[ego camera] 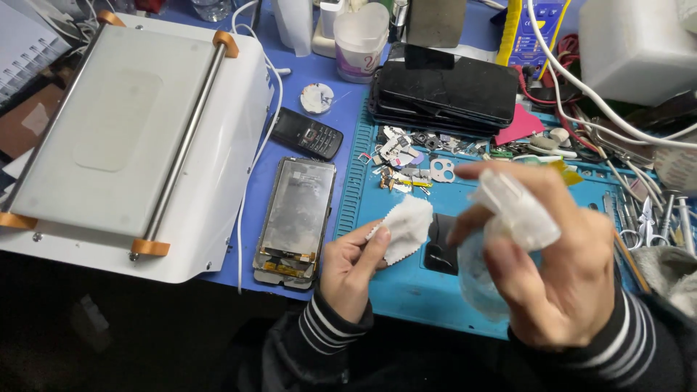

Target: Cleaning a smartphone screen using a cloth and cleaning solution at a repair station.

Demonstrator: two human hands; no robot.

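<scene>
Left hand (352,265) pinching white wipe (404,226) above blue mat (406,287); right hand (552,268) closed around clear squeeze bottle (508,218), beside wipe; opened phone frame (296,210) lying left.

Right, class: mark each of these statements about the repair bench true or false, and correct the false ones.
1. The left hand pinches a small white cloth. True.
2. The right hand is empty. False: its grip is closed on a clear plastic squeeze bottle.
3. The opened phone frame lies on the teal work mat. False: it lies on the blue surface to the left of the mat.
4. A stack of dark phones sits at the far edge of the mat. True.
5. The small black keypad phone rests on top of the white machine. False: it lies on the table beside the machine.
</scene>
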